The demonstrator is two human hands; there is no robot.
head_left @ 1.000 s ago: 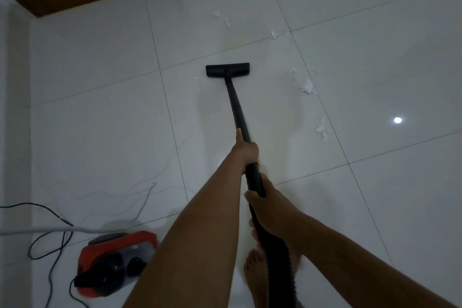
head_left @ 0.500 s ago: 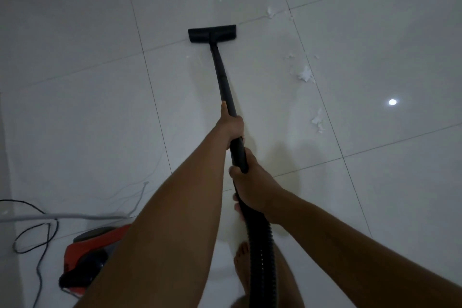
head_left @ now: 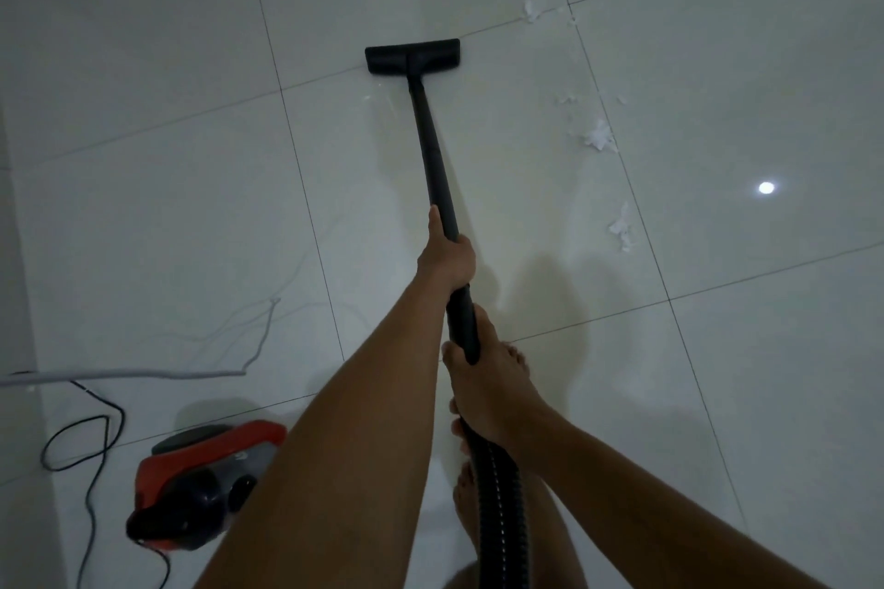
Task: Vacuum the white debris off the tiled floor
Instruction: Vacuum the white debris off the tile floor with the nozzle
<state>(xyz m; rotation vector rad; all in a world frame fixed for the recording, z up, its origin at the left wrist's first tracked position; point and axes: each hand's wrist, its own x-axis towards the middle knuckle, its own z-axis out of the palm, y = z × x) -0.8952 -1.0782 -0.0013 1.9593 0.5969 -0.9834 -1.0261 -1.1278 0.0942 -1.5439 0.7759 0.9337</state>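
White torn scraps [head_left: 599, 136] lie right of the flat black nozzle [head_left: 412, 58]; left hand [head_left: 447, 256] and right hand [head_left: 488, 378] grip its black wand [head_left: 433, 158]; much seemingly remains.

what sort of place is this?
Probably a room in a home: glossy white tiled floor, red and black canister vacuum cleaner with loose black cable, bare foot.

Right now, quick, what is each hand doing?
Left hand: grips the black vacuum wand, higher up.
Right hand: grips the wand's lower end, just above the ribbed hose.
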